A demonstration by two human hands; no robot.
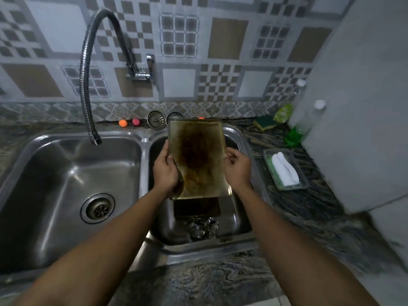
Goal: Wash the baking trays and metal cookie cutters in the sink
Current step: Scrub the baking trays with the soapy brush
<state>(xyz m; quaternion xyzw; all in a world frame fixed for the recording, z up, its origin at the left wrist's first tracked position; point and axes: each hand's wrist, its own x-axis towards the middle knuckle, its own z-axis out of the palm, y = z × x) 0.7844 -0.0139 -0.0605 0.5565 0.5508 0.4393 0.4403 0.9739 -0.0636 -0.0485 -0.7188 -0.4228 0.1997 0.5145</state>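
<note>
Head view. We see the left hand [165, 171] and right hand [239, 171] each clamped on a long edge of the stained baking tray [198, 157], fingers curled round the rims. The tray hangs tilted above the right basin [239, 217], soiled face toward us. We judge that this two-sided hold steadies the greasy sheet and lets drips fall into the sink. Beneath it lie a second tray [196, 207] and the metal cookie cutters [203, 228], gathered in that basin for washing. The faucet [92, 85] hangs over the left basin [55, 184]; the sponge [263, 122] and soap bottle [295, 133] stand within reach on the right.
</note>
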